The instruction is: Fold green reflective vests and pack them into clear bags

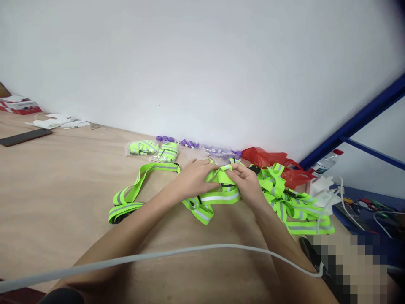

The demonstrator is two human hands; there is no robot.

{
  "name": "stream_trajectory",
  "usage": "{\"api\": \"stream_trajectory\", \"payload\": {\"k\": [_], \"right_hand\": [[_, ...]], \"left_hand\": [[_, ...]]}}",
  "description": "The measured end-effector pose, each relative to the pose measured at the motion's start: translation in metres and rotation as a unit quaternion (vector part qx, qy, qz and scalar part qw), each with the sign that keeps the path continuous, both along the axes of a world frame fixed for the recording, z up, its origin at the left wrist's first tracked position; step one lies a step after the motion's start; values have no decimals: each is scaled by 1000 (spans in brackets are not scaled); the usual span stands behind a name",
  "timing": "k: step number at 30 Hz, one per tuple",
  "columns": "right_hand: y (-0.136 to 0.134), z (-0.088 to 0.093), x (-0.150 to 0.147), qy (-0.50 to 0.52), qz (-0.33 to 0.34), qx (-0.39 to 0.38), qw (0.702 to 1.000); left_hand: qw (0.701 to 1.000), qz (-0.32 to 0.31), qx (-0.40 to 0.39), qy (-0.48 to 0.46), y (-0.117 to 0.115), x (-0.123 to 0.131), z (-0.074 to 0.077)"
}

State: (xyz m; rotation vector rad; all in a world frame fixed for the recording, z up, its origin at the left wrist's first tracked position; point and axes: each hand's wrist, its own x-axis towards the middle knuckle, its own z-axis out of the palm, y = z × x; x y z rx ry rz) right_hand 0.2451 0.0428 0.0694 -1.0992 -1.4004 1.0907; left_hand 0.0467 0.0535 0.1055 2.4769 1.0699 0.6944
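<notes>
Item: reflective strap [218,197], neon yellow-green webbing with a silver-grey stripe down the middle. Location: on the wooden surface [63,190], mid-frame, bunched under both hands, with one long loop trailing off to the left.

Left hand [193,177]: laid flat over the bundle, fingers curled down and pressing on the webbing.
Right hand [247,179]: fingers pinched shut on a fold of the same strap, just beside the left hand's fingertips.

Handling, as judged: light, limp, no stiffness of its own; likely to sag and twist when lifted, and prone to tangling with its own loops. Woven face probably grips well enough, not slippery. Not fragile. Best held at a fold or near a dark buckle piece, with a second hold further along to keep the run straight.

Nearby: heap of like straps [294,202] touching on the right; bagged straps [142,147] by the wall; purple small parts [164,138]; red plastic bag [268,158]; white cable [177,252] across the foreground; dark phone [25,137] far left.
</notes>
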Motion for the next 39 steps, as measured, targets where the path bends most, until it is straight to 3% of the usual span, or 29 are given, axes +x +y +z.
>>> {"api": "stream_trajectory", "payload": {"k": [6, 12, 18, 21, 24, 27, 30, 35, 39], "right_hand": [[-1, 1, -3, 88, 15, -48, 995], [-3, 4, -9, 141, 18, -47, 989], [-4, 6, -10, 79, 10, -19, 997], [-4, 8, -12, -31, 0, 39, 999], [-8, 11, -13, -128, -69, 96, 985], [-16, 15, -15, -242, -127, 164, 948], [-23, 20, -16, -332, -120, 208, 912], [-25, 21, -12, -427, -90, 200, 877], [-22, 16, -9, -495, -82, 236, 832]], "left_hand": [[999, -14, 40, -10, 0, -6, 4], [980, -3, 198, -21, -6, -2, 2], [970, -34, 240, -6, -6, 1, -3], [979, -30, 203, 11, -6, 0, -3], [988, 14, 140, 59, -7, -1, 2], [987, 76, 99, 105, -8, 0, 7], [986, 106, 68, 105, -7, -1, 8], [998, 57, -24, -7, -2, -6, 7], [986, 11, -132, -105, -1, -11, 8]]}}
